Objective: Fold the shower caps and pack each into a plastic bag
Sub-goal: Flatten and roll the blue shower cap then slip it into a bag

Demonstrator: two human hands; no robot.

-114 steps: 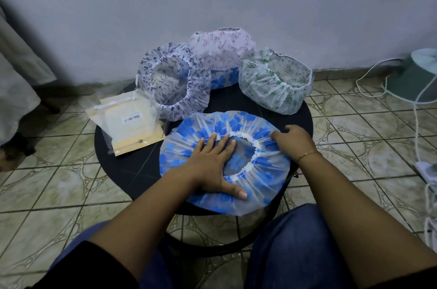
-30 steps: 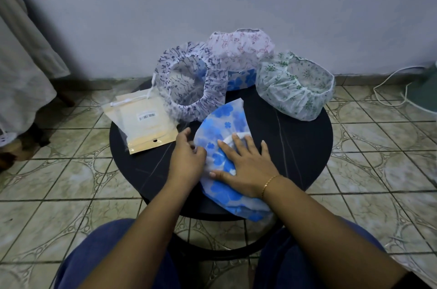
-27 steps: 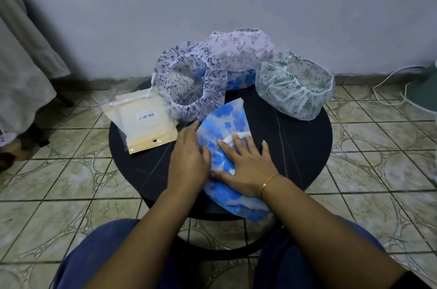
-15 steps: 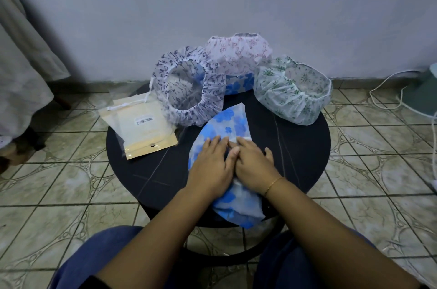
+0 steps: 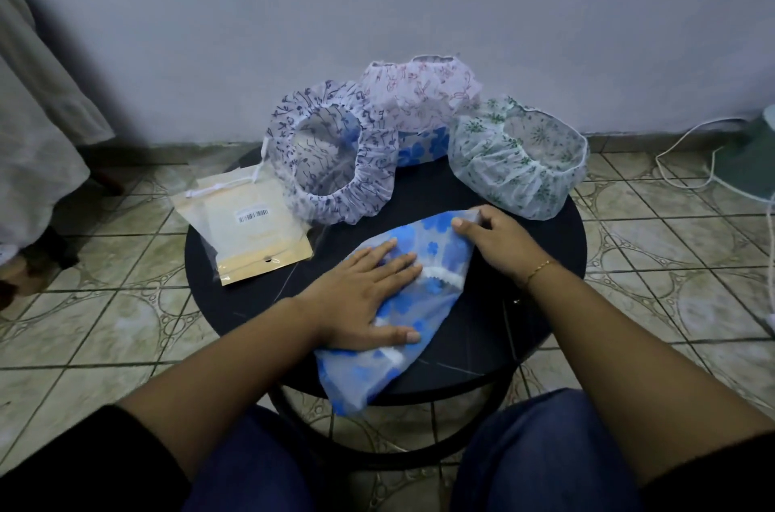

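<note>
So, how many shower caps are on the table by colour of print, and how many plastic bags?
Blue flower print: 2, one folded cap under both hands, one mostly hidden at the back
Dark blue print cap: 1
Pink print cap: 1
Green print cap: 1
Plastic bag pack: 1; bags inside cannot be counted
Total: 6

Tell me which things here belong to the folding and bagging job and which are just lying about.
Job: blue-flower cap under left hand, far tip pinched by right hand; navy-print cap; pink-print cap; green-print cap; plastic bags.
Lying about: white cable; grey cloth.
</note>
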